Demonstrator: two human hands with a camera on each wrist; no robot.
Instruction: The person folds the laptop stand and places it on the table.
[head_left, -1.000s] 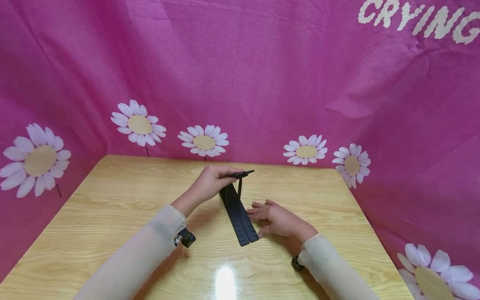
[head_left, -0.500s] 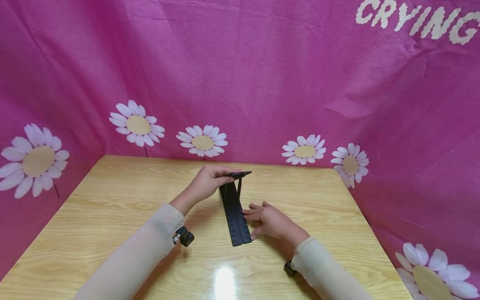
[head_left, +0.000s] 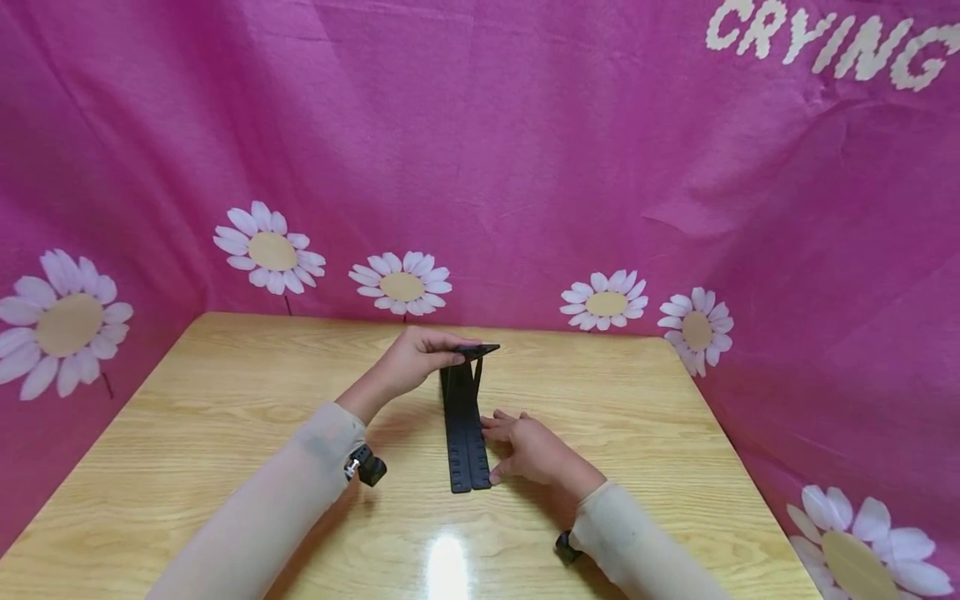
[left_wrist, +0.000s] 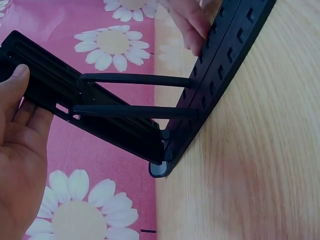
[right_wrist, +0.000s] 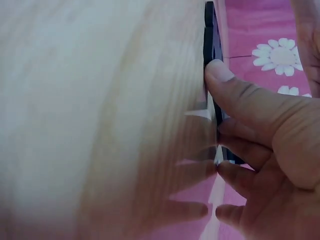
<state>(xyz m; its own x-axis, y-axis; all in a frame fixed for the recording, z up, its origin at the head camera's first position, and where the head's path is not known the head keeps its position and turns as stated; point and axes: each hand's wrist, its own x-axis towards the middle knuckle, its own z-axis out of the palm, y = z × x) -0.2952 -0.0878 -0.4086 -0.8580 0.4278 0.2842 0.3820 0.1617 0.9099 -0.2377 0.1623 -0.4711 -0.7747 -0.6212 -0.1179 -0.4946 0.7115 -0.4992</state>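
A black folding stand (head_left: 461, 437) is on the table, its notched base running toward the person. Its upper panel (left_wrist: 50, 75) is raised at an angle from the far-end hinge, with two thin struts (left_wrist: 135, 111) leading from it to the base. My left hand (head_left: 412, 360) pinches the panel's raised edge, thumb on one face and fingers behind. Along the base's right edge, my right hand (head_left: 534, 452) touches with its thumb near the close end and its fingertips farther up. The right wrist view has that thumb (right_wrist: 222, 75) against the base's side and the other fingers spread on the tabletop.
The wooden table (head_left: 247, 417) has a glossy surface. Pink cloth (head_left: 480, 167) with white daisies hangs behind it and on both sides. A small black device (head_left: 367, 467) is strapped at the left wrist, another (head_left: 567, 547) at the right.
The base's near end has swung left, so the stand now points more straight toward the person. My right hand moved left along with it; my left hand kept its pinch on the panel.
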